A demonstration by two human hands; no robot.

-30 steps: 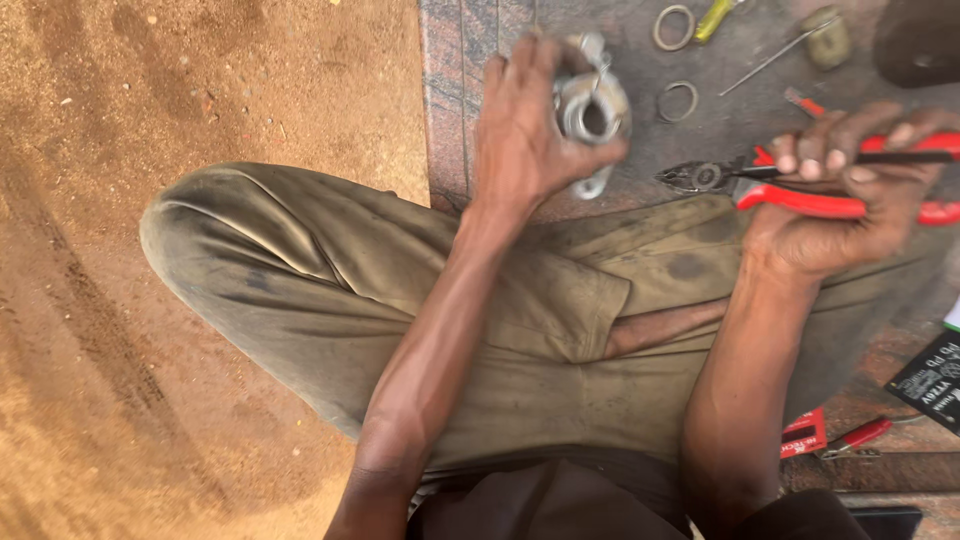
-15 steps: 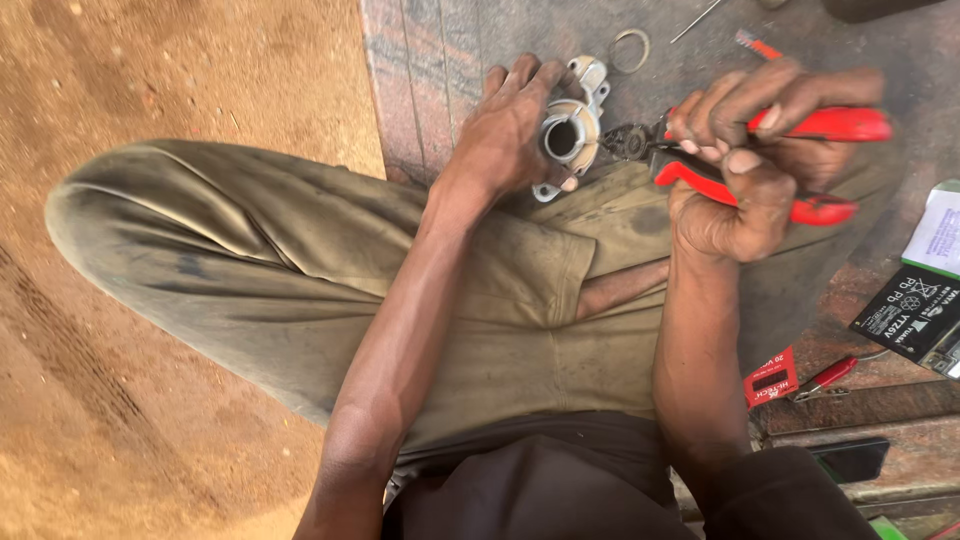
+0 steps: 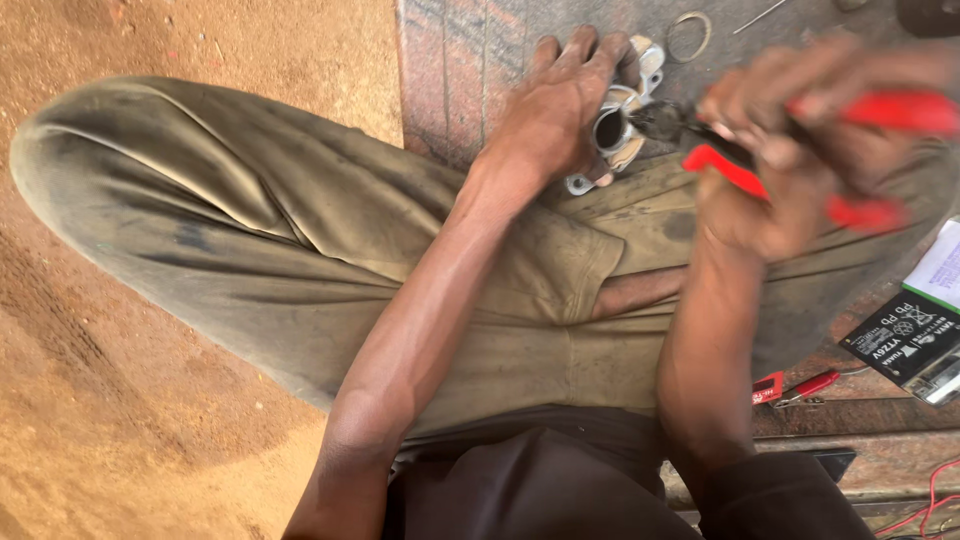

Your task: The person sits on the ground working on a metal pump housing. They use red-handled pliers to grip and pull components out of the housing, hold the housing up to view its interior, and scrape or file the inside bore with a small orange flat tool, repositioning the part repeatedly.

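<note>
A: What is the left hand (image 3: pixel 560 110) doing right now?

B: It is closing around a small silver cast-metal fitting with a round bore and flanged ears (image 3: pixel 612 130), holding it over the knee, just above the edge of the reddish stone slab floor (image 3: pixel 470 60); the bore is facing the other hand.

A: And the right hand (image 3: pixel 790 150)?

B: It is gripping red-handled pliers with dark steel jaws (image 3: pixel 760 140), fingers wrapped tight on the handles; the nose is touching the mouth of the fitting; the hand is blurred, so how far the jaws are parted I cannot tell.

A: Which step is that, would you say?

B: I judge it to be working something in or out of the bore; the next move is calling for a steady left grip and a straight pliers nose.

A: Anything nearby?

B: A thin metal ring (image 3: pixel 688 35) is lying on the slab near its far edge; a small black rectangular battery (image 3: pixel 905 345) is lying at the right edge.
</note>
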